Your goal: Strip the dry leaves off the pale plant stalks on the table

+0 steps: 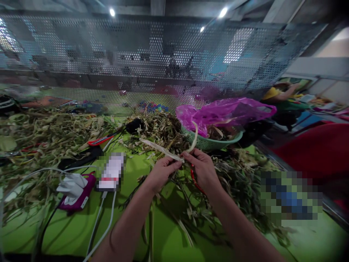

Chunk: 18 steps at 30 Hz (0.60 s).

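Both hands meet over the middle of the green table, pinching a pale, dried strip of plant stalk (158, 147). My left hand (163, 173) holds it between thumb and fingers, and one long end sticks out to the upper left. Close beside it, my right hand (203, 169) pinches the strip near its bend; the other end curves upward. A red curved loop (194, 178), like a scissors handle, shows against my right hand; the rest of it is hidden. Below and around the hands lie loose dried stalks (187, 209).
Behind the hands stands a light green basket (209, 143) with a magenta plastic bag (226, 112). At left are a purple power strip (79, 193), cables, a blurred phone (111, 171) and a red-handled cutter (100, 140). A perforated metal screen (136, 65) rises behind. Another person (280, 96) is at right.
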Motion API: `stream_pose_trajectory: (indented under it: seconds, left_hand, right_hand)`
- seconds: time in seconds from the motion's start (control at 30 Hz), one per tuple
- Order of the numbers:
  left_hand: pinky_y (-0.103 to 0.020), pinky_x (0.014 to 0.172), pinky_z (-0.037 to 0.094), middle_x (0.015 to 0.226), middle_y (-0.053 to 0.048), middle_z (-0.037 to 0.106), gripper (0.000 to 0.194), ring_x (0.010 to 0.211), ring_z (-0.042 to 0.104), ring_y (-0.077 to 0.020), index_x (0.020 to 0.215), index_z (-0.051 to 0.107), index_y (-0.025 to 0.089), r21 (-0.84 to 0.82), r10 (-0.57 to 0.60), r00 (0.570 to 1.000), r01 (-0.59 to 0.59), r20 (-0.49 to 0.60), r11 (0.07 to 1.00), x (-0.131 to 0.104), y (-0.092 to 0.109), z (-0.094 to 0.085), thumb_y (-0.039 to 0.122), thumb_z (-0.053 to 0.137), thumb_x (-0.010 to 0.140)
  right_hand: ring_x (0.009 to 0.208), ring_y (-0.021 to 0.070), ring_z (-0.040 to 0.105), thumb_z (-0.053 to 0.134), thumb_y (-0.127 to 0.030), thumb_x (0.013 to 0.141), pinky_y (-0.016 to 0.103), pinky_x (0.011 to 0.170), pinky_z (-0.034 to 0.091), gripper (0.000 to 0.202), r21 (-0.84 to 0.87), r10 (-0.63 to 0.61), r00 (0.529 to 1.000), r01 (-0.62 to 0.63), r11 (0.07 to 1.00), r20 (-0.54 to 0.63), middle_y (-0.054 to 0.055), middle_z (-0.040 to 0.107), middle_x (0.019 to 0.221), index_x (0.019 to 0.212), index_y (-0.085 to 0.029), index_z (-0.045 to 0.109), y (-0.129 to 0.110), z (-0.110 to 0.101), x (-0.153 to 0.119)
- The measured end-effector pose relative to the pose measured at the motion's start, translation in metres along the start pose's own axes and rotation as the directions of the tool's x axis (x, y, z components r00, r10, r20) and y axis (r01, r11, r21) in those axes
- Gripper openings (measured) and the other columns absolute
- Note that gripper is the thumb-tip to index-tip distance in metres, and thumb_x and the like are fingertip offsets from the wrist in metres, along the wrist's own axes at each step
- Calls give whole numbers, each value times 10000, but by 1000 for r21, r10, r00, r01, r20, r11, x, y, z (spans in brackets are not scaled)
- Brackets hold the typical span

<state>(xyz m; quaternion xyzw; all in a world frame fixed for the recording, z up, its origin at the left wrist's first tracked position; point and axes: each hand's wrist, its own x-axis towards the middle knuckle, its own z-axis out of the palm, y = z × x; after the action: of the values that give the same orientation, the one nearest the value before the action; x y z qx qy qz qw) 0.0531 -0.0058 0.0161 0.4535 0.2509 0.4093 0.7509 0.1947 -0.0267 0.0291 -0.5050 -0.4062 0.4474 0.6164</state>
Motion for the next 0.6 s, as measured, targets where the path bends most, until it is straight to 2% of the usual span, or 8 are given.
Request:
stream_pose_trajectory:
  seconds: [0.1, 0.17, 0.3, 0.47, 0.6]
  left_hand:
    - [-293, 831, 424, 825, -32, 682, 319, 792, 585, -157, 933, 695, 149, -73, -43, 999, 42, -11, 996, 2, -2, -1, 364, 718, 699]
    - [-300, 849, 426, 851, -38, 691, 313, 802, 593, -160, 944, 695, 151, -86, -20, 999, 15, -50, 996, 3, -2, -2, 343, 720, 697]
    - [-278, 825, 430, 861, -34, 694, 320, 816, 591, -155, 925, 692, 159, -74, 28, 988, -40, -150, 996, 5, -1, -4, 325, 750, 659]
    - [-235, 700, 429, 725, -10, 670, 275, 688, 561, -124, 838, 705, 146, 39, 24, 983, -18, -180, 999, 4, 2, -8, 366, 730, 675]
    - [-228, 702, 426, 762, -17, 686, 273, 694, 560, -121, 813, 715, 141, 94, 64, 985, -49, -160, 994, 4, 3, -10, 356, 753, 650]
  right_hand:
    - [601, 141, 541, 677, -440, 737, 256, 578, 437, 263, -127, -24, 998, 32, 991, 65, 3, 624, 662, 773, -180, 676, -4, -3, 1]
    - [678, 156, 561, 617, -447, 787, 264, 636, 443, 278, -213, -65, 991, 89, 973, 115, 16, 641, 728, 824, -181, 688, -6, -5, 1]
    - [681, 148, 529, 642, -373, 767, 253, 618, 413, 267, -346, -107, 973, 174, 922, 204, 13, 633, 765, 944, -177, 680, -10, -5, 1]
    - [664, 138, 508, 643, -316, 768, 253, 623, 405, 274, -312, -98, 957, 184, 932, 272, 6, 613, 742, 997, -167, 656, -9, -5, 0]
    - [678, 139, 511, 640, -304, 764, 257, 649, 414, 259, -321, -107, 949, 205, 925, 298, 3, 605, 751, 985, -170, 650, -10, -4, -1]
